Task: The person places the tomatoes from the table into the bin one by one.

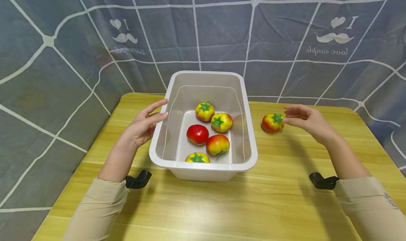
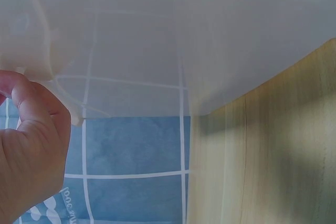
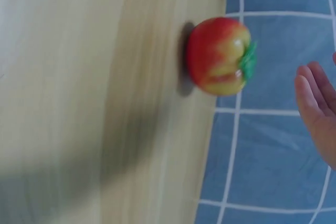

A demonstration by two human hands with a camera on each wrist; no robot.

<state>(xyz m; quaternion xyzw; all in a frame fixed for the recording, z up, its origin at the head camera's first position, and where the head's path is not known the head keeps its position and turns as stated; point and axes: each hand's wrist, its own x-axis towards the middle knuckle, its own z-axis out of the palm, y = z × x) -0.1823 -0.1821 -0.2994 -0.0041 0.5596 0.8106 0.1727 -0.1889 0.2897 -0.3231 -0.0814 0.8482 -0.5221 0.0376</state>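
A light grey plastic bin stands in the middle of the wooden table. My left hand is at its left side, with the thumb and index fingertips touching the rim. In the left wrist view, that hand is beside the bin's wall. Right of the bin sits one red and yellow tomato-like fruit with green leaves on top. My right hand is just right of it, fingers loosely extended and holding nothing. The right wrist view shows the fruit apart from the fingers.
Inside the bin lie several similar fruits, among them a plain red one and a yellow one with green leaves. The wooden table ends at a grey-blue curtain with white lines behind and to the left.
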